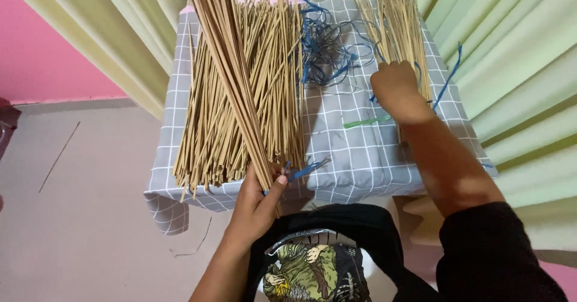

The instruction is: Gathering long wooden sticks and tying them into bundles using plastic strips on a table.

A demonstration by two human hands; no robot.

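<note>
Pale green curtains [517, 55] and a pink wall [42, 49] back a grey checked cloth-covered table [354, 152]. A loose heap of tan sticks [240, 97] lies on its left. The left hand [258, 203] is clamped around a long tan stick bundle [231, 67], top cut off. The right hand [396, 88] rests on a smaller stick pile [399, 25], grip unclear, beside tangled blue string [327, 49].

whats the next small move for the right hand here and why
Probably pull one blue strip free and bring it across to the bundle of sticks. The left hand grips that bundle at its lower end with a blue strip showing beside the fingers, while the right hand rests on the smaller stick pile among loose strips.
</note>
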